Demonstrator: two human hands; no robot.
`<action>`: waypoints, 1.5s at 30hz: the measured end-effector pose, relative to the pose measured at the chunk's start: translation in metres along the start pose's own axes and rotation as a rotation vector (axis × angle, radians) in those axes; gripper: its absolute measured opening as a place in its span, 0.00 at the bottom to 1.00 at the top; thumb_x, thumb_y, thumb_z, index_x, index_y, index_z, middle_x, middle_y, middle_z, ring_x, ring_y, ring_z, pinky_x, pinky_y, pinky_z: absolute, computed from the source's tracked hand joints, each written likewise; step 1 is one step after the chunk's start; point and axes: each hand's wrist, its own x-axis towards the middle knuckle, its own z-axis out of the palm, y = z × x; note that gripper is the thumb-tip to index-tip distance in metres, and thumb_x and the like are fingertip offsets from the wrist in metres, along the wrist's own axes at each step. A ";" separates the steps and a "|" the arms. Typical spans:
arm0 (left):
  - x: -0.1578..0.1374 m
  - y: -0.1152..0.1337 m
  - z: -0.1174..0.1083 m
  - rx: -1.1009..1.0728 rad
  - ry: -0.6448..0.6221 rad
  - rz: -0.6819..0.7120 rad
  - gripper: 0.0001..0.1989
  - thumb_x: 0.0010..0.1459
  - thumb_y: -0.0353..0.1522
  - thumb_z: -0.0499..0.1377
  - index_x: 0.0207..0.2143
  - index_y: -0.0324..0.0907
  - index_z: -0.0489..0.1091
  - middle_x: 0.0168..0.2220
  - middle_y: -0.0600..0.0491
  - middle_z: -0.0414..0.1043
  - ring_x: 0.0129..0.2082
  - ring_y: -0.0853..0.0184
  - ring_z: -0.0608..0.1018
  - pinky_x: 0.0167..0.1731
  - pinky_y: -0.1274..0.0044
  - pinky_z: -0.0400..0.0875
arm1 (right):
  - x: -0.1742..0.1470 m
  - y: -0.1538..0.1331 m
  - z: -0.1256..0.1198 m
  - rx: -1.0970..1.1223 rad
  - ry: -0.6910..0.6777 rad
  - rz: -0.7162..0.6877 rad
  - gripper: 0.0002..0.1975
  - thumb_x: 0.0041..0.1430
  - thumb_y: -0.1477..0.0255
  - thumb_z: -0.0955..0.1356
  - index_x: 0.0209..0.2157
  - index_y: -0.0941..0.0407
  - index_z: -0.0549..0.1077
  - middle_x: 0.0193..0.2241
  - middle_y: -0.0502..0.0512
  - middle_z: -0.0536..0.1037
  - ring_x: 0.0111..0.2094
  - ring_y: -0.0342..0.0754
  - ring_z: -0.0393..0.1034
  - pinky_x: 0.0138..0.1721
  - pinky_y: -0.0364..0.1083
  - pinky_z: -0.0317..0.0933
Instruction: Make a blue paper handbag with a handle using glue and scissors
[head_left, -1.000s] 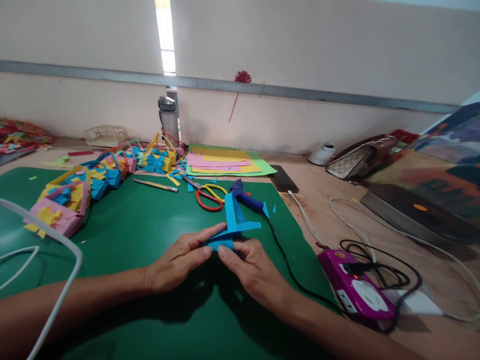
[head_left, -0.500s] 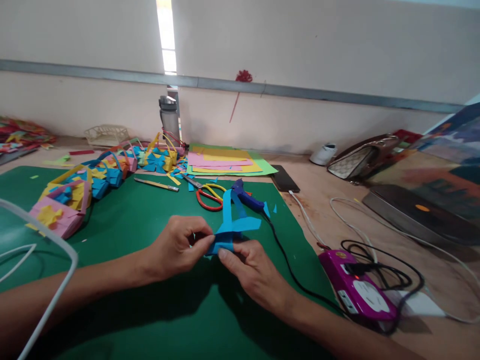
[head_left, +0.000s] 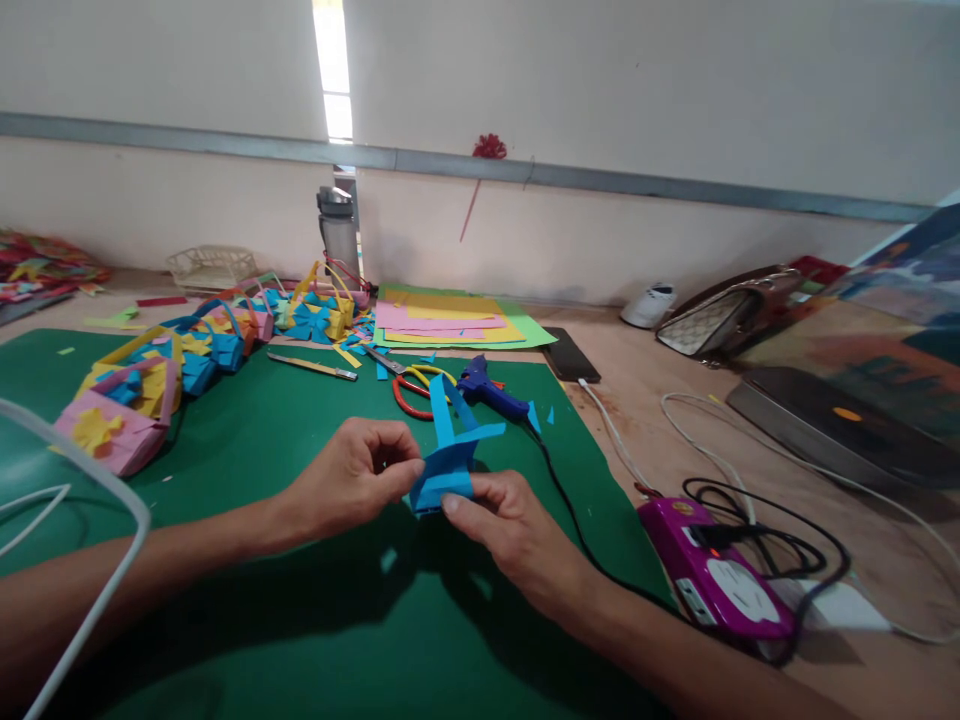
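Observation:
A small blue paper basket [head_left: 444, 482] with a strip handle standing up is held over the green mat, one flap sticking out to its right. My right hand [head_left: 517, 525] grips its right side, thumb on the front and fingers behind. My left hand [head_left: 367, 470] is closed in a pinch at the basket's upper left edge. Just beyond the basket lie a dark blue glue gun [head_left: 491, 388] and scissors [head_left: 412, 392] with red and yellow handles, partly hidden by the paper handle.
Finished paper baskets [head_left: 120, 425] line the left. A cutter knife [head_left: 311, 366], coloured paper sheets [head_left: 450, 320], a bottle [head_left: 339, 230] and a phone [head_left: 571, 355] lie farther back. A purple power strip [head_left: 712, 570] with cables sits right; a white cable [head_left: 112, 590] crosses the left foreground.
The blue basket has tilted and turned slightly, its handle and flap shifting left. My left fingers have drawn back slightly to its edge; my right hand still holds it.

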 end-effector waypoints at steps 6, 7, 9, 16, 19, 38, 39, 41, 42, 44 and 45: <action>-0.001 0.000 0.001 -0.022 -0.013 -0.011 0.08 0.49 0.32 0.56 0.20 0.37 0.65 0.16 0.57 0.65 0.17 0.76 0.66 0.18 0.84 0.59 | 0.000 0.002 -0.002 0.041 -0.007 -0.004 0.11 0.52 0.69 0.63 0.24 0.58 0.74 0.18 0.45 0.56 0.22 0.39 0.45 0.23 0.41 0.43; -0.001 0.000 0.001 -0.024 -0.014 -0.011 0.08 0.49 0.32 0.56 0.20 0.37 0.65 0.16 0.57 0.65 0.17 0.76 0.66 0.18 0.84 0.59 | 0.000 0.002 -0.002 0.038 -0.004 -0.004 0.11 0.52 0.68 0.63 0.24 0.58 0.74 0.18 0.45 0.56 0.22 0.39 0.45 0.23 0.41 0.43; -0.001 -0.001 0.001 -0.031 -0.016 -0.019 0.08 0.50 0.32 0.56 0.21 0.37 0.65 0.17 0.57 0.65 0.17 0.75 0.67 0.18 0.84 0.60 | 0.000 0.003 -0.002 0.036 -0.006 -0.010 0.11 0.52 0.68 0.63 0.25 0.57 0.75 0.18 0.45 0.57 0.22 0.40 0.45 0.24 0.41 0.43; 0.000 -0.011 0.003 -0.041 0.016 0.087 0.05 0.53 0.30 0.55 0.30 0.36 0.69 0.23 0.55 0.69 0.22 0.73 0.70 0.22 0.82 0.65 | 0.001 0.006 -0.003 0.014 -0.017 -0.038 0.13 0.53 0.66 0.63 0.29 0.58 0.76 0.20 0.47 0.61 0.23 0.40 0.48 0.26 0.41 0.47; -0.001 -0.017 0.004 0.111 0.072 0.333 0.06 0.54 0.27 0.56 0.33 0.36 0.72 0.30 0.50 0.73 0.30 0.70 0.74 0.28 0.80 0.68 | 0.001 0.006 -0.001 -0.023 -0.025 -0.065 0.12 0.55 0.66 0.63 0.27 0.59 0.74 0.19 0.46 0.58 0.23 0.40 0.46 0.24 0.41 0.46; -0.001 -0.032 0.006 0.163 0.025 0.551 0.12 0.55 0.28 0.57 0.42 0.40 0.71 0.41 0.48 0.75 0.41 0.64 0.75 0.42 0.72 0.70 | 0.000 0.001 -0.004 -0.054 0.081 -0.210 0.11 0.55 0.76 0.63 0.34 0.55 0.77 0.21 0.45 0.67 0.24 0.40 0.55 0.30 0.41 0.56; -0.002 -0.032 0.007 0.163 0.030 0.539 0.10 0.55 0.28 0.57 0.41 0.40 0.71 0.41 0.48 0.75 0.41 0.64 0.76 0.42 0.72 0.70 | 0.000 0.002 -0.004 -0.055 0.087 -0.215 0.12 0.56 0.74 0.63 0.34 0.54 0.78 0.21 0.45 0.67 0.24 0.40 0.55 0.30 0.41 0.56; -0.002 -0.031 0.008 0.160 0.033 0.519 0.08 0.56 0.28 0.56 0.38 0.39 0.72 0.41 0.47 0.75 0.40 0.64 0.76 0.42 0.73 0.70 | 0.001 0.003 -0.003 -0.039 0.080 -0.217 0.11 0.56 0.73 0.63 0.34 0.54 0.78 0.23 0.46 0.69 0.25 0.40 0.57 0.31 0.41 0.57; -0.003 -0.031 0.009 0.158 0.028 0.513 0.08 0.56 0.28 0.56 0.37 0.39 0.73 0.41 0.47 0.75 0.40 0.64 0.76 0.41 0.73 0.70 | 0.001 0.004 -0.003 -0.023 0.071 -0.214 0.11 0.56 0.72 0.64 0.35 0.54 0.78 0.23 0.46 0.70 0.25 0.41 0.58 0.32 0.41 0.57; -0.003 -0.032 0.011 0.164 0.016 0.505 0.08 0.56 0.29 0.55 0.36 0.39 0.73 0.40 0.46 0.76 0.39 0.64 0.76 0.40 0.73 0.71 | 0.001 0.006 -0.002 0.005 0.047 -0.211 0.10 0.56 0.71 0.64 0.36 0.54 0.78 0.25 0.47 0.72 0.26 0.41 0.60 0.32 0.41 0.58; -0.004 -0.033 0.011 0.172 0.021 0.506 0.08 0.56 0.29 0.55 0.37 0.39 0.72 0.39 0.47 0.76 0.38 0.64 0.76 0.39 0.73 0.71 | 0.001 0.006 -0.001 0.015 0.038 -0.214 0.11 0.56 0.70 0.64 0.37 0.54 0.78 0.25 0.47 0.73 0.27 0.42 0.61 0.32 0.41 0.58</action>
